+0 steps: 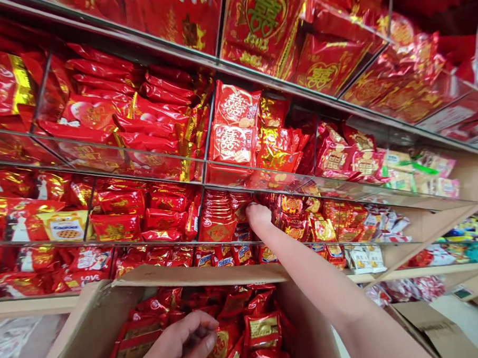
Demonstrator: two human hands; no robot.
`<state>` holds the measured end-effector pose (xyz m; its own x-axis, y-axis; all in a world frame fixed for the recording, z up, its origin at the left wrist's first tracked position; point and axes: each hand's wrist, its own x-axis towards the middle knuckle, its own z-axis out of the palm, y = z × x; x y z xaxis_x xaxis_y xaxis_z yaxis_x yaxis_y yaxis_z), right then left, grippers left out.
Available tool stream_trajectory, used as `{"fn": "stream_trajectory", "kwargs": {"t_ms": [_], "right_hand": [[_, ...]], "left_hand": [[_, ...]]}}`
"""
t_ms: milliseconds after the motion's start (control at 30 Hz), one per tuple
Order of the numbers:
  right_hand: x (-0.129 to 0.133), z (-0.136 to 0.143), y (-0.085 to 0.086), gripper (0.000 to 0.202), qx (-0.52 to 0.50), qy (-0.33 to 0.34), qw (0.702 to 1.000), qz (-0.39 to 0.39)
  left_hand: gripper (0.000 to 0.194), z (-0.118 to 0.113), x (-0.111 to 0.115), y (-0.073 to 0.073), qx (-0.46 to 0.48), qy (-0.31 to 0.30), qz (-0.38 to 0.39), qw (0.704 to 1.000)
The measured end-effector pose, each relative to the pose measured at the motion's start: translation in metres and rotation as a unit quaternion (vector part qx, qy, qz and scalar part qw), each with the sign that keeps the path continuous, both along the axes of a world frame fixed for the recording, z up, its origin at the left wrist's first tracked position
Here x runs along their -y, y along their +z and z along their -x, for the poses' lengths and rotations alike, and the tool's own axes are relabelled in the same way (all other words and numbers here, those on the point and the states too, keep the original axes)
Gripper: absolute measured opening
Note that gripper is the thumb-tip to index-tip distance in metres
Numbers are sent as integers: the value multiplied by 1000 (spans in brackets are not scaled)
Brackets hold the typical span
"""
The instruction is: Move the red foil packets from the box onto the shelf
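My right hand (259, 217) reaches into a lower shelf compartment, its fingers curled closed at the edge of a red snack packet (240, 204). The fingertips are partly hidden. Left of that packet, a tight row of red packets (217, 217) stands on edge in the same compartment. My left hand (188, 339) is over an open cardboard box (199, 274), fingers bent and thumb apart, with nothing seen between them. Loose red and gold packets (263, 330) fill the box below it, close to the fingertips.
Clear plastic fronts (263, 180) and dividers split the shelves into compartments of red packets. A yellow cookie packet (67, 226) lies to the left. White packets (364, 258) sit at the lower right. Another cardboard box (431, 326) stands on the right, near a wooden shelf panel (427, 239).
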<state>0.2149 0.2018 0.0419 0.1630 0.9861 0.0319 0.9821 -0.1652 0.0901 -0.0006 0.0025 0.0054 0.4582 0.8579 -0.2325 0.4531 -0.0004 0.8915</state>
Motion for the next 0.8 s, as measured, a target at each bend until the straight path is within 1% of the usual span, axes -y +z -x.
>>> {"fn": "stream_trajectory", "kwargs": {"t_ms": [133,200,233,267,300,333,367,400,433,467,500,533,567,600,633,667,700,733,800], "right_hand": [[-2,0,6,27,-8,3,1000,-9],[7,2,16,23,-12,13,999,-28],[16,3,22,21,-13,24,999,-43],[30,5,29,21,-13,38,997,-61],[47,7,35,21,-12,53,995,-79],[68,9,39,22,-17,82,992,-98],[92,12,41,22,-25,120,986,-111],[118,15,39,24,-37,171,978,-118],[144,19,33,26,-70,270,952,-128],[168,22,23,28,-92,365,919,-114],[189,26,10,28,-89,447,886,-86],[205,29,-6,27,-80,478,872,-59],[217,32,-22,21,-75,469,879,-36],[223,34,-39,18,-74,439,895,-26],[225,37,-54,25,-75,404,911,-24],[224,39,-67,39,-79,372,925,-24],[220,40,-77,50,-85,347,934,-26],[215,41,-84,57,-92,332,939,-24],[206,43,-91,59,-107,304,947,-13]], "left_hand": [[22,-2,-1,-1,-20,-5,-6,1000],[22,-2,-1,-6,-31,-21,-5,999],[22,-1,-1,-10,-40,-27,-7,999],[22,0,0,-15,-54,-31,-7,998],[23,2,0,-20,-72,-33,-12,997],[25,3,1,-27,-95,-35,-24,995],[29,5,2,-34,-126,-36,-41,991],[34,6,4,-41,-164,-40,-59,984],[39,7,5,-47,-202,-48,-75,975],[44,7,7,-53,-236,-59,-90,966],[47,7,8,-57,-260,-70,-105,957],[50,6,9,-60,-274,-81,-116,951],[53,5,10,-62,-279,-90,-126,948],[53,4,10,-64,-280,-97,-138,945],[53,3,10,-65,-282,-99,-149,943],[51,3,10,-66,-286,-100,-156,940],[48,3,9,-68,-288,-98,-163,939],[44,3,8,-69,-287,-94,-169,938],[37,4,6,-72,-264,-85,-180,944]]}}
